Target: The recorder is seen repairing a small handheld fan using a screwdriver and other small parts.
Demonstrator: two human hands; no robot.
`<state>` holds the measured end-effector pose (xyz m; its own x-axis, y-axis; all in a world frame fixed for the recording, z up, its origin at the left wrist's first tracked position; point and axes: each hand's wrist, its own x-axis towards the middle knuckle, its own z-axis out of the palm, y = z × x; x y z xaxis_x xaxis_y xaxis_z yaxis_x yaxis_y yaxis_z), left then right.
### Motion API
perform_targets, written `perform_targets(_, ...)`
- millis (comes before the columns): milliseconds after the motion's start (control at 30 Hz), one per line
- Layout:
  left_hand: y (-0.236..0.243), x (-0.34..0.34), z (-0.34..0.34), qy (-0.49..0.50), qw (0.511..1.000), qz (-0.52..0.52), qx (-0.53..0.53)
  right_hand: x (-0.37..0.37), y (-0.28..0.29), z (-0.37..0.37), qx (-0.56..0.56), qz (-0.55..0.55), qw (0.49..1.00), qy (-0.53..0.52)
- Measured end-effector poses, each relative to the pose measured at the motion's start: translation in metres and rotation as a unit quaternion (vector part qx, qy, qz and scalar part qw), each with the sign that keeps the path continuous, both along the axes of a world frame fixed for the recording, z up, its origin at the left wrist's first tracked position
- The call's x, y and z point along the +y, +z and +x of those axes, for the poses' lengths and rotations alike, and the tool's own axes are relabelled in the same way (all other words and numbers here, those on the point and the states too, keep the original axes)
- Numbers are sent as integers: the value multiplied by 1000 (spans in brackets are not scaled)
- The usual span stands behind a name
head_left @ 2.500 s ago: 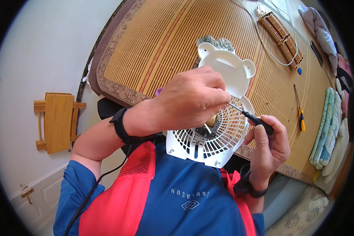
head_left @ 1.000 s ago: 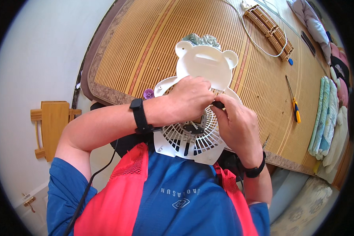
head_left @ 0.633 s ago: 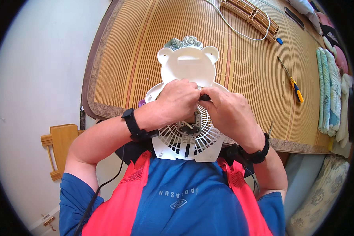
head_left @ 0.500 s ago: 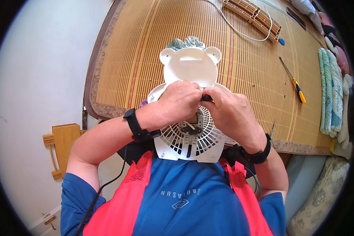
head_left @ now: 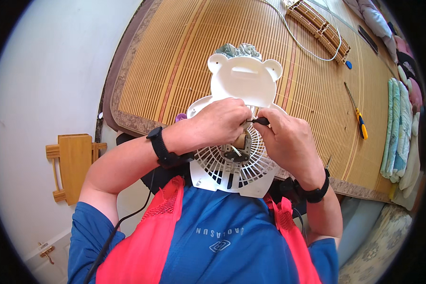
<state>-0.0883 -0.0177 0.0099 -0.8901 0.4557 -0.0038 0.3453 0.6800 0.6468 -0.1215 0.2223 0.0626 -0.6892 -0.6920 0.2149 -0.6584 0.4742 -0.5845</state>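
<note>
A white bear-shaped plastic fan housing (head_left: 244,87) rests against my body, its head part lying over the mat. Inside its round slatted grille (head_left: 260,163) sits a small electric motor (head_left: 237,154) with a copper-coloured coil and a short white wire. My right hand (head_left: 288,139) pinches a small black piece, rounded and stubby (head_left: 261,121), just below the bear's head. Beside it, my left hand (head_left: 222,118) has its fingers closed near the tip of that piece; whatever they grip is hidden.
On the bamboo mat (head_left: 165,61) lie a yellow-and-black screwdriver (head_left: 360,124), a slatted tan plastic part (head_left: 319,28) with a white cord, and a dark phone (head_left: 368,39). Folded cloths (head_left: 396,130) are stacked at right. A wooden stool (head_left: 75,165) stands at left.
My hands have drawn slightly apart, so more of the black piece and the motor's coil shows. The whole view has shifted a little, with the housing now further right.
</note>
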Motion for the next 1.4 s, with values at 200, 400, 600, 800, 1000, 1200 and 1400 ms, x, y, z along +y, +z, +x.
perform_targets(200,1,0,1,2,1000,-2,-6,1,2,0,-6,-3,1000,-2)
perform_targets(400,4,0,3,8,1000,12,-15,0,1,-2,14,11,1000,-2)
perform_targets(600,11,-5,8,16,999,24,-37,-10,7,-6,74,61,995,7)
perform_targets(800,36,-24,28,29,997,61,26,-16,8,-10,161,94,981,44)
perform_targets(1000,57,-58,51,174,950,127,227,-17,9,3,151,74,984,57)
perform_targets(1200,26,-74,82,333,901,222,165,-25,20,10,109,130,984,50)
perform_targets(1400,-3,-57,93,313,863,396,-25,-26,22,11,122,209,968,65)
